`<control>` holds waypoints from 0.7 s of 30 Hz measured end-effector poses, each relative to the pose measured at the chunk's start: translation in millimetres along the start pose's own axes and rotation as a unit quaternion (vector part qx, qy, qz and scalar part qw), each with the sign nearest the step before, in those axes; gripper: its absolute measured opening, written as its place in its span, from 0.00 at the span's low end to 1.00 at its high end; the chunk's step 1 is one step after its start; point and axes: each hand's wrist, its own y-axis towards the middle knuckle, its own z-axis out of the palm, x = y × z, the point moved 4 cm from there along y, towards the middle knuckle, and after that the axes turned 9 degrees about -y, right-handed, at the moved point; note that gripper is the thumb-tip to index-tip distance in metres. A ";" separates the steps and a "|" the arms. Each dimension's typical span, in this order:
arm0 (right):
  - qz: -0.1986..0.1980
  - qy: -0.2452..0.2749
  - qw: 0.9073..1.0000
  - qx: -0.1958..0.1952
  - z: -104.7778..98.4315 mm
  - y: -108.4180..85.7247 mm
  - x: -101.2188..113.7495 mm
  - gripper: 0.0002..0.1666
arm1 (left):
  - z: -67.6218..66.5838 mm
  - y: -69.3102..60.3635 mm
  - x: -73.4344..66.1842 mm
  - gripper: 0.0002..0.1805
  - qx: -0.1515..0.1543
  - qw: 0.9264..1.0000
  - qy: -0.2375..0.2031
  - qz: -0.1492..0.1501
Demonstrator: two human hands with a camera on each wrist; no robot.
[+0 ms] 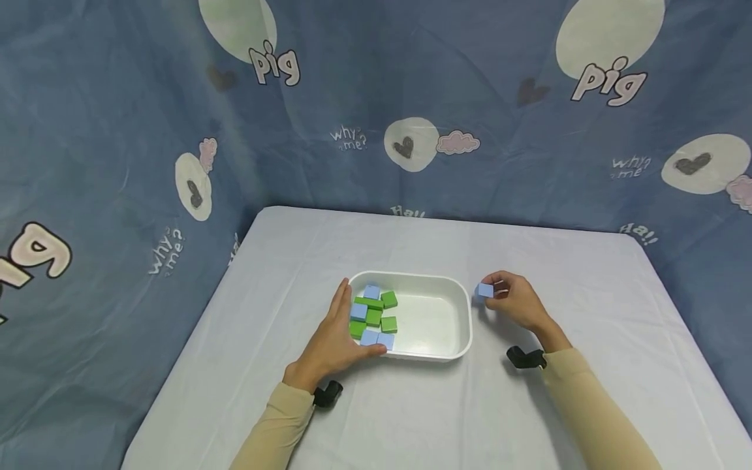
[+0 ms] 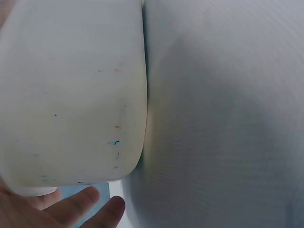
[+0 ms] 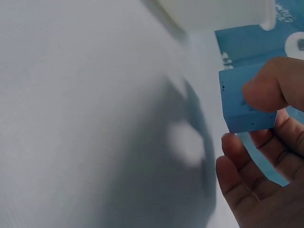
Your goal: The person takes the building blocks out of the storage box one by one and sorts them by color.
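My right hand (image 1: 519,303) pinches a small blue cube (image 1: 485,291) between thumb and fingers, above the table just right of a white tray (image 1: 433,320). In the right wrist view the thumb lies across one face of the cube (image 3: 235,95), and two fingers stand off below it. My left hand (image 1: 333,341) rests against the tray's left end, its fingers extended along that side and the thumb stretched over the front rim. The left wrist view shows the tray's outer wall (image 2: 76,95) with a few coloured specks and fingertips past its end.
Several green blocks (image 1: 373,318) and blue blocks (image 1: 359,312) lie in the tray's left part. A white cloth (image 1: 282,261) covers the table. A blue printed curtain (image 1: 329,176) hangs behind and at the sides. Each wrist wears a small black camera (image 1: 525,358).
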 end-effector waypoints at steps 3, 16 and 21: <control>0.004 -0.019 1.000 -0.003 4.3 1.1 -2.6 0.22 | 0.9 0.3 0.2 0.80 -0.001 1.000 -0.005 0.000; 0.015 -0.052 0.999 -0.001 12.8 0.9 -8.3 0.23 | 0.7 -1.1 -2.4 0.80 -0.002 1.000 -0.011 0.008; 0.013 -0.048 0.999 -0.004 15.6 1.1 -12.0 0.23 | 0.9 -2.2 -0.6 0.80 -0.003 1.000 -0.015 0.011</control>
